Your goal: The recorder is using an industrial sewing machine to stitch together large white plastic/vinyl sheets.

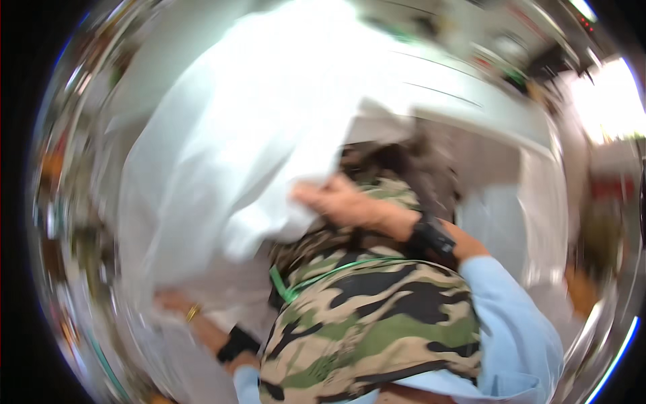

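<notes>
large white cloth sheet, plain, blurred, washed out by glare toward the top, billowing and loosely creased, with soft folds gathered at its lower right edge, spread broadly across the upper left and centre

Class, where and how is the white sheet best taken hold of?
Probably pinch the near right edge of the white sheet between thumb and fingers, coming from the person's right side, where the right hand meets it. The sheet looks thin and limp, and its loose folds there offer something to gather. Blur hides finer detail.
</notes>
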`<control>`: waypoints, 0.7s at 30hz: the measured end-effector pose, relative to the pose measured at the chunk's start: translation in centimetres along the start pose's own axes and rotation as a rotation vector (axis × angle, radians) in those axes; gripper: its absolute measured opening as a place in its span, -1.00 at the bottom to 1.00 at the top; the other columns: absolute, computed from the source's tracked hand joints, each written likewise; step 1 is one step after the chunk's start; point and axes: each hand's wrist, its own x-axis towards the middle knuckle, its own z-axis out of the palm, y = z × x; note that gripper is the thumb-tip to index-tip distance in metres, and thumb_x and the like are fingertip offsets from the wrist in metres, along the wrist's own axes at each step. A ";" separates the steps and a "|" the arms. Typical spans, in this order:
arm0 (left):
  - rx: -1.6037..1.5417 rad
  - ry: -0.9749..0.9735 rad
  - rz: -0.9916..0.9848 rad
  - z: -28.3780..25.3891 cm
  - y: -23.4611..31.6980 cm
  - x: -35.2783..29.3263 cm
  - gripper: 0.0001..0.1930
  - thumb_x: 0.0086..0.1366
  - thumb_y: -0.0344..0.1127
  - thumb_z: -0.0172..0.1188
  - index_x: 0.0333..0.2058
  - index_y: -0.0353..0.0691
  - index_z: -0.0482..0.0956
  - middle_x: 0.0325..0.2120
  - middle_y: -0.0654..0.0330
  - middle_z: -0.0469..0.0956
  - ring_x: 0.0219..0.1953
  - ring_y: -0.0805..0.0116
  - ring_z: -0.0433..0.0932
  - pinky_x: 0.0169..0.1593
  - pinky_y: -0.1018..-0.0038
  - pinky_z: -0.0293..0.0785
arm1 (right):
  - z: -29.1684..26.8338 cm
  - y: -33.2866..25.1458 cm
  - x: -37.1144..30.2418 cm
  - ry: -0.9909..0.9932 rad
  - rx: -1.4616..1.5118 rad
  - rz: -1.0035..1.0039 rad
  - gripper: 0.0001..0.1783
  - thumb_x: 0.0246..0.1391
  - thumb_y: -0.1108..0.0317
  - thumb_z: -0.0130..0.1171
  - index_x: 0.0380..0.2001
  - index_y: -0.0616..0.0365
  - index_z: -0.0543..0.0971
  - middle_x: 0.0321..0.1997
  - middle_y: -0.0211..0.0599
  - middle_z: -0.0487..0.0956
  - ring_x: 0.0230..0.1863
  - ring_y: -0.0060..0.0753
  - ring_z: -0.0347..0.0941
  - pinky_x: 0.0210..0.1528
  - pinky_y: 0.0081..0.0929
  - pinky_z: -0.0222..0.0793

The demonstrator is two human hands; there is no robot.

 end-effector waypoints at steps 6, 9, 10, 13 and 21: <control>-0.638 -0.086 -0.221 -0.3 -4.3 20.1 -0.63 0.39 -0.25 -0.07 0.03 -0.35 0.50 -0.09 0.00 0.57 0.02 0.08 0.49 0.13 0.26 0.36 | -1.7 -3.5 -4.0 -0.295 0.280 -0.038 -0.71 0.21 0.11 0.15 -0.36 0.14 0.52 -0.42 -0.62 0.38 -0.35 -0.69 0.26 -0.27 -0.60 0.23; -0.665 -0.117 -0.167 -1.4 -4.2 26.6 -0.63 0.40 -0.25 -0.07 0.04 -0.35 0.49 -0.08 0.00 0.57 0.02 0.08 0.49 0.12 0.27 0.37 | -0.1 0.4 -3.4 -0.200 0.368 -0.075 -0.61 0.22 0.14 0.13 -0.14 0.30 0.54 -0.23 -0.45 0.54 -0.21 -0.57 0.40 -0.14 -0.47 0.31; -0.667 -0.133 -0.142 -1.7 -4.4 28.4 -0.62 0.40 -0.24 -0.07 0.04 -0.35 0.49 -0.08 0.00 0.57 0.02 0.08 0.50 0.12 0.28 0.37 | -0.1 1.3 -3.4 -0.213 0.245 -0.079 -0.52 0.20 0.11 0.14 -0.10 0.40 0.54 -0.20 -0.32 0.58 -0.16 -0.47 0.44 -0.10 -0.42 0.33; -0.655 -0.170 -0.029 -3.1 -4.3 33.3 -0.62 0.41 -0.23 -0.07 0.05 -0.35 0.49 -0.07 0.00 0.57 0.02 0.08 0.50 0.11 0.29 0.38 | 0.0 2.1 -2.7 -0.260 0.018 -0.023 -0.38 0.18 -0.05 0.13 -0.19 0.48 0.53 -0.29 -0.26 0.57 -0.20 -0.46 0.44 -0.17 -0.44 0.36; -0.858 -0.234 0.518 -11.6 -2.9 44.0 -0.61 0.44 -0.21 -0.06 0.07 -0.36 0.48 -0.04 0.01 0.56 0.01 0.09 0.51 0.09 0.33 0.40 | 0.8 3.0 -2.7 0.059 -0.148 0.064 -0.48 -0.06 0.03 0.18 -0.35 0.41 0.58 -0.45 -0.02 0.58 -0.37 -0.18 0.51 -0.25 -0.27 0.36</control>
